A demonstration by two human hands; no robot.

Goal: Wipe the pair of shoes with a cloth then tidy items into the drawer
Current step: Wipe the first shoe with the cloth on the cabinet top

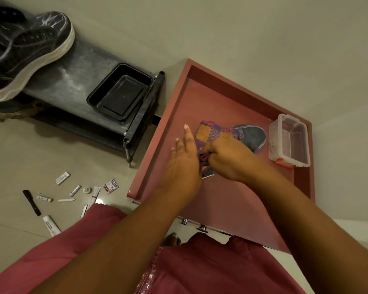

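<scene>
A reddish-brown drawer (232,200) stands pulled out in front of me. Inside it lies a small dark grey shoe (253,135) with a purple and orange patterned cloth (212,131) draped over it. My right hand (227,159) pinches a bunched part of the cloth on the shoe. Just to its left, my left hand (184,160) hovers with straight fingers and holds nothing. A large black sneaker (28,49) with a white sole stands on the dark shoe rack (72,81) at the upper left.
A clear plastic box (289,141) with red clips sits in the drawer's right corner. A black tray (120,91) rests on the rack. Several small tubes, sachets and a black marker (31,202) lie scattered on the floor at the left.
</scene>
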